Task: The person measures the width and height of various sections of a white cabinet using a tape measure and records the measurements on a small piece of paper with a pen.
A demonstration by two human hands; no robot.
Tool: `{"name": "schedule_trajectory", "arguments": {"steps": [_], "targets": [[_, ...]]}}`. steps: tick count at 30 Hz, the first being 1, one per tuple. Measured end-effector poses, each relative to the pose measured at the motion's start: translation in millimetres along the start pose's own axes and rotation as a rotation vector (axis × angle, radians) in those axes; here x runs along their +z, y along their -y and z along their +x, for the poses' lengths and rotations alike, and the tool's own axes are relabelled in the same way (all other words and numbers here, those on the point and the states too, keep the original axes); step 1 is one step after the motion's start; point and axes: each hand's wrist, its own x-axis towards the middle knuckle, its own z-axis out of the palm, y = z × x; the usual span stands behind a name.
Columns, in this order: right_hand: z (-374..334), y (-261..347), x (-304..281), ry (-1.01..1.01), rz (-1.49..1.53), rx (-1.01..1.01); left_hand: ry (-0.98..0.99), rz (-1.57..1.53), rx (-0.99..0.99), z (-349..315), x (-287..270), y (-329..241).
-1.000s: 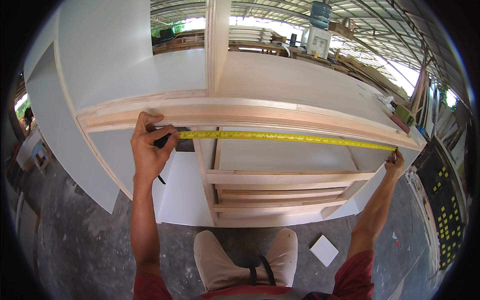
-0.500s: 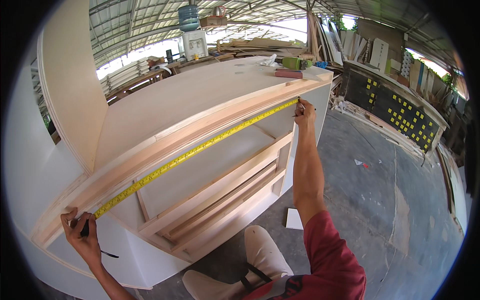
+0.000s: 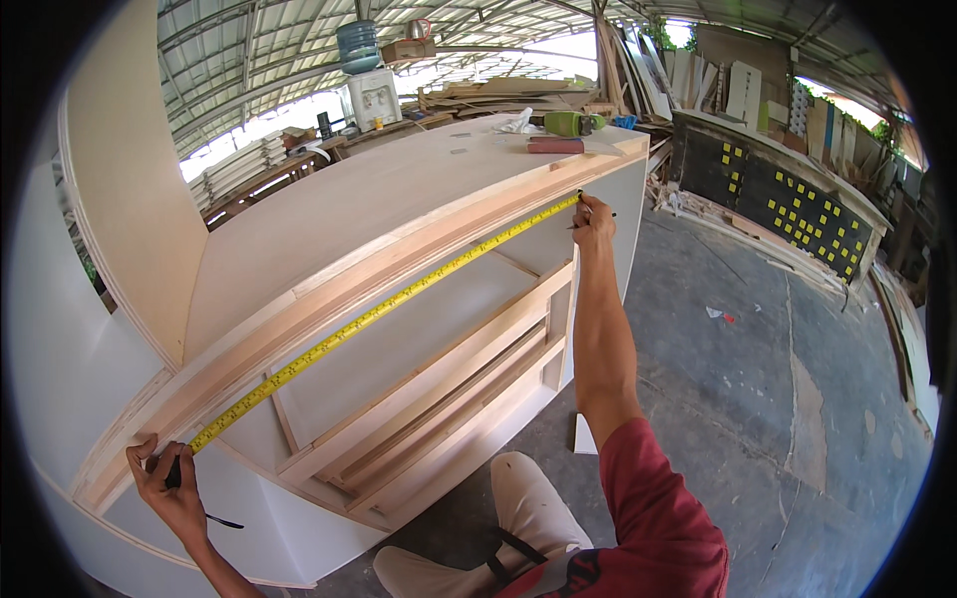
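Observation:
A yellow tape measure (image 3: 374, 317) stretches along the front of a pale wooden cabinet frame (image 3: 419, 404), just below its top rail. Its dark case, partly covered by fingers, sits in my left hand (image 3: 167, 490) at the near left corner; a black strap hangs from it. My right hand (image 3: 595, 221) pinches the blade's far end near the cabinet's right side panel. A thin dark stick, perhaps a pencil, pokes out between the right fingers.
On the cabinet top (image 3: 329, 209) lie a green power tool (image 3: 568, 123), a dark red block (image 3: 555, 146) and a crumpled white cloth. A tall panel (image 3: 135, 179) rises at left. A water dispenser (image 3: 374, 98), stacked boards and a black panel with yellow squares (image 3: 788, 204) stand behind.
The view has shifted slightly, so the cabinet's far end appears farther left. Both hands keep hold of the stretched tape measure at its two ends.

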Motion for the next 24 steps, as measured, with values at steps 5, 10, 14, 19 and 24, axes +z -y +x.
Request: {"name": "schedule_trajectory", "arguments": {"steps": [5,10,14,19,24], "targets": [[-10,-2,7,-0.077,-0.012,-0.013,0.012,0.035,0.006,0,-4,2],[-13,0,10,-0.121,-0.011,-0.029,0.008,0.032,0.016,0,-3,0],[-18,3,15,-0.136,-0.04,0.006,0.02,0.031,0.012,1,-5,-1],[-19,4,15,-0.142,-0.048,-0.002,0.017,0.043,0.034,2,-5,-1],[-18,5,15,-0.143,-0.07,0.02,0.008,0.053,0.024,1,-7,-1]]}}
